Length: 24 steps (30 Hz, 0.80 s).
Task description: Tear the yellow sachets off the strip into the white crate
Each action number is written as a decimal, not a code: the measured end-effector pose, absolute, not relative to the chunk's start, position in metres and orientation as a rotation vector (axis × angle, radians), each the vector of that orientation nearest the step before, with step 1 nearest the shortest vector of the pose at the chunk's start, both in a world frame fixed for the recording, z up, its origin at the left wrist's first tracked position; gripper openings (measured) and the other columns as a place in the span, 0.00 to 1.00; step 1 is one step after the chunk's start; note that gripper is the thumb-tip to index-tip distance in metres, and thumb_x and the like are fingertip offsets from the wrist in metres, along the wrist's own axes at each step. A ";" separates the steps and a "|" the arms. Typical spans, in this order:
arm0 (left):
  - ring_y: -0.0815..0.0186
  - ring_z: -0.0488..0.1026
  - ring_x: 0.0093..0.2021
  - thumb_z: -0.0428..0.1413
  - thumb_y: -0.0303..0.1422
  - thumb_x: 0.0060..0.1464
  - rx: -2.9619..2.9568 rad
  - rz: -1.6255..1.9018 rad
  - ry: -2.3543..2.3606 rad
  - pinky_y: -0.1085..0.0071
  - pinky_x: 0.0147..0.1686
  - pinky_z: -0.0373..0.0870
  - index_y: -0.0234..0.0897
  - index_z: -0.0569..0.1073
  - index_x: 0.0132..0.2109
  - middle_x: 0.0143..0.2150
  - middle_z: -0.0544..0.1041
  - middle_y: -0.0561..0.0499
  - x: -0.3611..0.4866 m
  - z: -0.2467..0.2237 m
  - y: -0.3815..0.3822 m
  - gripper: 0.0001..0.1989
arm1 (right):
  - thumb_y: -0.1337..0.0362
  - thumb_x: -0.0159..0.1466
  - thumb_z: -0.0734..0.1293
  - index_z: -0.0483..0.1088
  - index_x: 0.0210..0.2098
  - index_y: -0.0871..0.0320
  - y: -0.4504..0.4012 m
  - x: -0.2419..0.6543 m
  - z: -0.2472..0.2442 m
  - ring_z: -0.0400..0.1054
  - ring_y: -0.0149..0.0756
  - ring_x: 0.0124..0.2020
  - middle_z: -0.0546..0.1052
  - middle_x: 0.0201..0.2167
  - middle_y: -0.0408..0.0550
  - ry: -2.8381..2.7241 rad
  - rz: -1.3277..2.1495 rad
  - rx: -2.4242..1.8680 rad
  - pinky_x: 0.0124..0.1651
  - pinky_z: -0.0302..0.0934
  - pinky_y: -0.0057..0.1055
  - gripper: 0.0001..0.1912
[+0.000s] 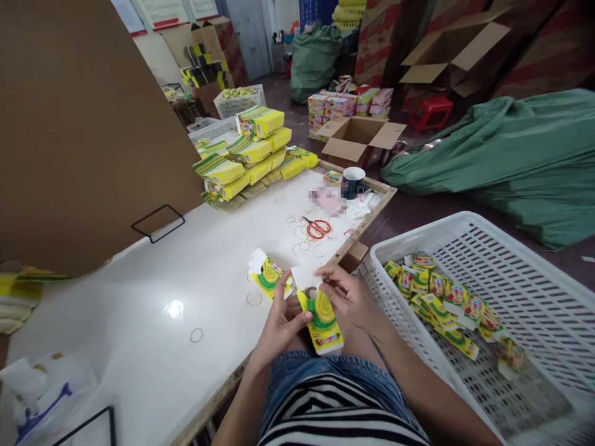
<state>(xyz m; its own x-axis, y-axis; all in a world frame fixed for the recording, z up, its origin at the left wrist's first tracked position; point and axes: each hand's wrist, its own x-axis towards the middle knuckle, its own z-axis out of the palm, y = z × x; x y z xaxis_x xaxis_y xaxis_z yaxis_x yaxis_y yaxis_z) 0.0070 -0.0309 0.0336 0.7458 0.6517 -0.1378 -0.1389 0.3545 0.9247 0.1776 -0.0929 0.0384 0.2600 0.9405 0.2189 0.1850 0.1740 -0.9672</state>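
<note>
Above my lap I hold a small yellow and green cardboard box (321,322) with its white end flap standing up. My left hand (284,319) grips the box along its left side, thumb on the printed front. The fingers of my right hand (344,296) pinch its upper right edge by the flap. Just beyond my left hand, a second yellow and green box (267,275) lies on the white table (214,297) with its white flaps open. What is inside either box cannot be made out.
Red-handled scissors (318,229) lie among rubber bands near a dark mug (353,183). Stacked bundles of yellow cartons (251,152) stand at the table's far end. On my right is a white plastic basket (469,226) with several small boxes (437,303). A large brown board (93,124) rises at left.
</note>
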 end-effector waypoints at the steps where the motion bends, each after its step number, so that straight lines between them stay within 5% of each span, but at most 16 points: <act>1: 0.59 0.78 0.43 0.64 0.35 0.50 1.114 0.539 0.553 0.65 0.40 0.75 0.44 0.58 0.60 0.47 0.78 0.45 0.007 0.033 -0.030 0.33 | 0.56 0.66 0.62 0.70 0.49 0.55 -0.093 0.178 0.036 0.70 0.37 0.34 0.76 0.34 0.48 -1.157 0.775 -1.296 0.38 0.65 0.32 0.15; 3: 0.60 0.78 0.41 0.63 0.35 0.51 1.162 0.545 0.581 0.67 0.39 0.75 0.43 0.63 0.57 0.48 0.78 0.45 0.008 0.032 -0.029 0.28 | 0.55 0.66 0.62 0.70 0.51 0.54 -0.093 0.180 0.034 0.71 0.39 0.40 0.77 0.38 0.50 -1.141 0.729 -1.305 0.43 0.65 0.35 0.17; 6: 0.66 0.78 0.36 0.60 0.33 0.53 1.303 0.601 0.676 0.71 0.36 0.74 0.41 0.68 0.52 0.50 0.77 0.46 0.011 0.031 -0.027 0.19 | 0.52 0.68 0.60 0.77 0.39 0.54 -0.093 0.188 0.033 0.69 0.43 0.47 0.77 0.40 0.52 -1.212 0.643 -1.321 0.51 0.62 0.40 0.18; 9: 0.68 0.77 0.34 0.58 0.30 0.53 1.439 0.665 0.776 0.73 0.35 0.74 0.41 0.70 0.52 0.52 0.76 0.46 0.014 0.030 -0.028 0.17 | 0.53 0.66 0.63 0.77 0.40 0.56 -0.093 0.193 0.035 0.69 0.38 0.37 0.76 0.33 0.48 -1.215 0.809 -1.338 0.40 0.64 0.34 0.16; 13: 0.62 0.77 0.42 0.57 0.30 0.54 1.428 0.652 0.752 0.68 0.42 0.75 0.41 0.69 0.54 0.53 0.75 0.45 0.018 0.032 -0.030 0.20 | 0.63 0.60 0.67 0.70 0.48 0.57 -0.090 0.189 0.041 0.59 0.29 0.21 0.64 0.19 0.35 -1.277 0.944 -1.467 0.26 0.54 0.26 0.16; 24: 0.63 0.79 0.40 0.58 0.32 0.55 1.319 0.605 0.705 0.69 0.41 0.75 0.40 0.65 0.57 0.54 0.75 0.42 0.018 0.041 -0.029 0.23 | 0.68 0.57 0.66 0.64 0.46 0.54 -0.080 0.179 0.045 0.61 0.31 0.22 0.61 0.20 0.34 -1.435 0.692 -1.775 0.30 0.53 0.26 0.17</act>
